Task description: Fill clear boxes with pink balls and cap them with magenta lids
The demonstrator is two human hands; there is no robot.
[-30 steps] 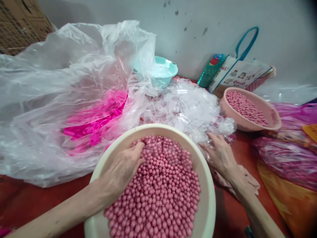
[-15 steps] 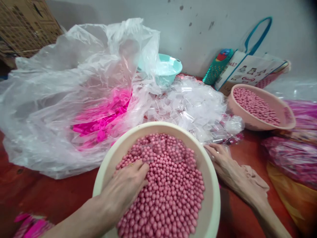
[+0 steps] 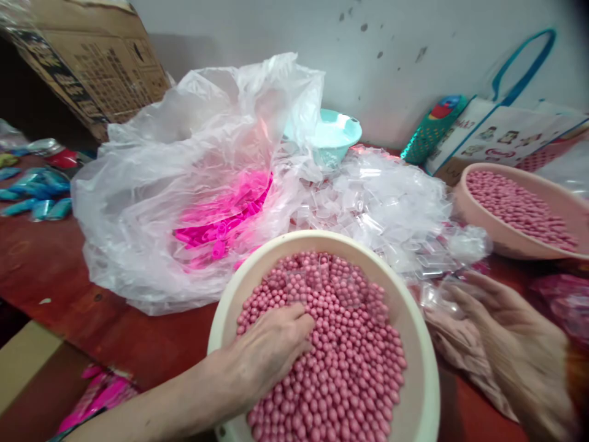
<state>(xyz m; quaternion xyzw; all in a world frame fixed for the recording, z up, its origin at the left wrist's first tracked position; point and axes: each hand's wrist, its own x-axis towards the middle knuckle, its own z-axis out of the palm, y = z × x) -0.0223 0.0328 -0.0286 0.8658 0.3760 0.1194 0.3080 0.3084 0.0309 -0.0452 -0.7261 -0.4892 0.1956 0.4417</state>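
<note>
The left hand (image 3: 278, 344) reaches into a cream bowl (image 3: 422, 353), its fingers bent down among pink beads (image 3: 340, 368); whether it pinches any cannot be told, as the fingertips are hidden. Small clear plastic pieces (image 3: 347, 285) lie on the beads toward the far side of the bowl. The right hand (image 3: 515, 337), blurred, is outside the bowl on the right, fingers loosely bent beside a clear packet (image 3: 437, 298); I cannot tell whether it grips it. A crumpled pale pink cloth (image 3: 464, 356) lies on the red table (image 3: 161, 344) near that hand. Of the writing, a white bag (image 3: 506, 138) with blue trim carries small figures, a red oval emblem and partly visible lettering, too blurred to read. A cardboard box (image 3: 99, 73) at the far left bears a dark printed strip, a dense block of print and a black symbol, all illegible. Beyond the bowl are a heap of clear plastic pieces (image 3: 386, 202), a mint basin (image 3: 338, 138) and a large clear bag (image 3: 138, 202) around bright pink pieces (image 3: 221, 224). A peach basin (image 3: 481, 230) of similar beads sits at right.
</note>
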